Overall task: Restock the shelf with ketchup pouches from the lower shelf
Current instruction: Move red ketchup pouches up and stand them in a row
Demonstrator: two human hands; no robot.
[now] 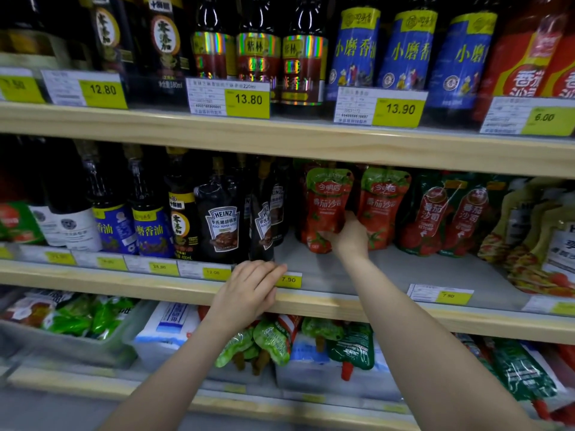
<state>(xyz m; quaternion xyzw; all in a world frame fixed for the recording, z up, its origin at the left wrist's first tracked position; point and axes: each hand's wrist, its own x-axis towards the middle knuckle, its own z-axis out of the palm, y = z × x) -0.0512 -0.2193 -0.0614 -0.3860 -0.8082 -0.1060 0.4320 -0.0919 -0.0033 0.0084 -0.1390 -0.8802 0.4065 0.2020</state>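
My right hand [350,236] grips a red ketchup pouch with a green top [326,206] and holds it upright on the middle shelf [342,269]. A second pouch of the same kind [381,206] stands just to its right. My left hand [249,290] rests flat on the wooden front edge of the middle shelf, fingers together, holding nothing. More ketchup pouches [270,340] lie in a heap on the lower shelf, partly hidden under my left forearm.
Dark Heinz pepper sauce pouches [222,225] stand left of the held pouch. Darker green-red ketchup pouches [441,219] stand to the right, yellow pouches [535,244] beyond. Bare grey shelf lies in front of the ketchup pouches. Bottles fill the top shelf [280,132].
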